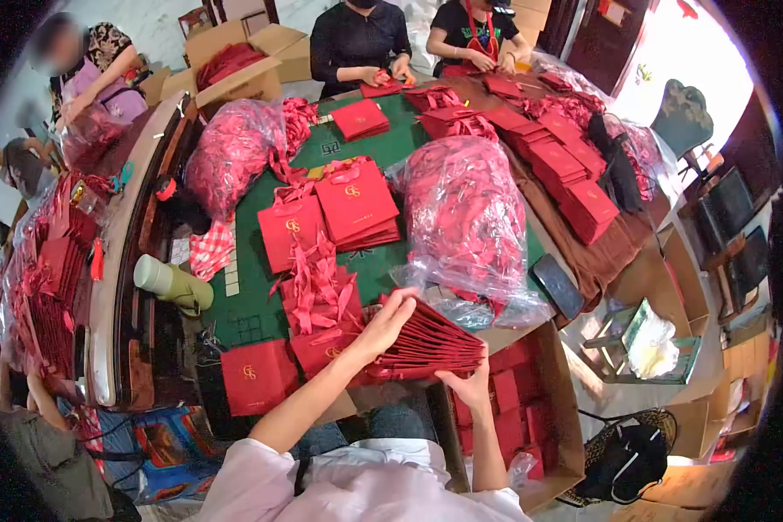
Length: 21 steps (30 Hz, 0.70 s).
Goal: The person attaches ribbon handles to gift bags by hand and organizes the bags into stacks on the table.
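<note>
Between my two hands is a thick stack of flat red gift bags (431, 344), its folded edges fanned toward the right. My left hand (387, 326) lies over the stack's upper left side, fingers closed on it. Low on the right, my right hand (468, 383) grips the stack's corner with the thumb along the edge. Just left of the stack lie more red bags with ribbon handles (313, 278) and a single bag with a gold logo (258, 376). Beneath my right arm stands an open cardboard box (561, 409) with red bags inside.
A clear plastic sack of red ribbons (465, 209) stands on the green table (244, 300), with a phone (557, 285) to its right. Bag piles (357, 204) and a green bottle (172, 285) are farther left. Two people (361, 43) work across the table.
</note>
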Each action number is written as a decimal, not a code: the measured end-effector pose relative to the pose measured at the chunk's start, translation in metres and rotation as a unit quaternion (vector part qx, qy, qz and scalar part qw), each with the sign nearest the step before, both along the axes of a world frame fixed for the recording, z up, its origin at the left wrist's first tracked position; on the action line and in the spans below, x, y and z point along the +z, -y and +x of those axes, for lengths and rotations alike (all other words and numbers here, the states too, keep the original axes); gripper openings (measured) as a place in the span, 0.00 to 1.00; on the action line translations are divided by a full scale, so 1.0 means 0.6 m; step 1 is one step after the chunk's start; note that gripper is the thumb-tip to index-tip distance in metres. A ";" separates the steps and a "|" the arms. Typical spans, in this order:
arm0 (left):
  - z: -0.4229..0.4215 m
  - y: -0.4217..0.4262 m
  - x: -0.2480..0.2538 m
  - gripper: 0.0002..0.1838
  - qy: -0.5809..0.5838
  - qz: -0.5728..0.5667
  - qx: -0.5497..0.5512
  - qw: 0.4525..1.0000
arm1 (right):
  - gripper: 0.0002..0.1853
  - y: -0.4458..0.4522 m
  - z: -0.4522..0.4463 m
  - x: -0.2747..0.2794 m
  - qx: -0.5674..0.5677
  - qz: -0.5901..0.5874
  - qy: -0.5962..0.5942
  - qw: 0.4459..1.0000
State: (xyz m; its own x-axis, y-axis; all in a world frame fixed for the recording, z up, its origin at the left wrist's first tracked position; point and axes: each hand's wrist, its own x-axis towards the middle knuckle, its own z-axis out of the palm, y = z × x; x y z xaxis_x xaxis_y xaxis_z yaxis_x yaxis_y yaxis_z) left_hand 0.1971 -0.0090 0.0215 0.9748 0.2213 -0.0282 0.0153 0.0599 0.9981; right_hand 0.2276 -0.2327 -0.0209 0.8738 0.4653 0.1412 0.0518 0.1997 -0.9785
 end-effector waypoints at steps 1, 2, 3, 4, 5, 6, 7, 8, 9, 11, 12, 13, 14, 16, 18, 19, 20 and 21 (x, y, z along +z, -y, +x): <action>-0.002 0.002 -0.010 0.21 -0.001 0.000 -0.003 1.000 | 0.43 0.000 0.001 0.002 0.005 -0.007 -0.020 1.000; -0.008 0.005 -0.019 0.21 0.029 0.060 0.052 0.996 | 0.42 0.002 0.003 0.004 -0.002 -0.028 0.012 1.000; -0.011 0.006 -0.024 0.22 0.059 0.120 0.107 0.985 | 0.42 0.003 0.005 0.005 -0.005 -0.027 0.011 1.000; -0.028 0.015 0.027 0.22 0.014 0.171 0.157 0.973 | 0.42 0.004 0.006 0.007 0.002 -0.032 0.002 0.999; -0.036 0.020 0.043 0.19 0.084 0.264 0.226 0.934 | 0.42 0.004 0.007 0.007 0.010 -0.036 -0.006 0.999; -0.047 0.024 0.069 0.15 0.114 0.317 0.240 0.910 | 0.42 0.004 0.007 0.006 0.008 -0.035 -0.008 0.999; -0.057 0.027 0.091 0.12 0.144 0.369 0.254 0.883 | 0.42 0.004 0.008 0.005 0.011 -0.027 -0.003 1.000; -0.068 0.029 0.099 0.10 0.154 0.408 0.222 0.872 | 0.42 0.004 0.008 0.004 0.014 -0.020 0.002 1.000; -0.079 0.033 0.104 0.08 0.162 0.447 0.189 0.859 | 0.42 0.004 0.009 0.002 0.013 -0.019 0.001 1.000; -0.087 0.042 0.111 0.08 0.169 0.469 0.172 0.849 | 0.41 0.003 0.008 -0.003 0.013 -0.012 -0.004 1.000; -0.089 0.047 0.112 0.09 0.146 0.491 0.160 0.844 | 0.41 0.003 0.008 -0.003 0.012 -0.011 -0.006 1.000; -0.090 0.051 0.111 0.10 0.122 0.512 0.148 0.837 | 0.42 0.003 0.008 -0.002 0.014 -0.011 -0.007 1.000; -0.091 0.049 0.104 0.11 0.120 0.505 0.138 0.844 | 0.43 0.004 0.008 0.000 0.016 -0.012 -0.007 1.000; -0.092 0.049 0.100 0.10 0.110 0.506 0.131 0.845 | 0.42 0.005 0.008 0.008 0.013 -0.026 -0.005 1.000; -0.091 0.043 0.098 0.10 0.100 0.508 0.125 0.846 | 0.42 0.008 0.007 0.013 0.011 -0.041 -0.003 0.999; -0.088 0.034 0.098 0.09 0.099 0.507 0.085 0.852 | 0.42 0.009 0.007 0.015 0.017 -0.046 0.008 0.999; -0.085 0.028 0.098 0.08 0.097 0.506 0.046 0.856 | 0.42 0.010 0.007 0.015 0.022 -0.050 0.019 0.998; -0.082 0.025 0.098 0.08 0.096 0.506 0.045 0.856 | 0.42 0.010 0.007 0.013 0.022 -0.049 0.018 0.998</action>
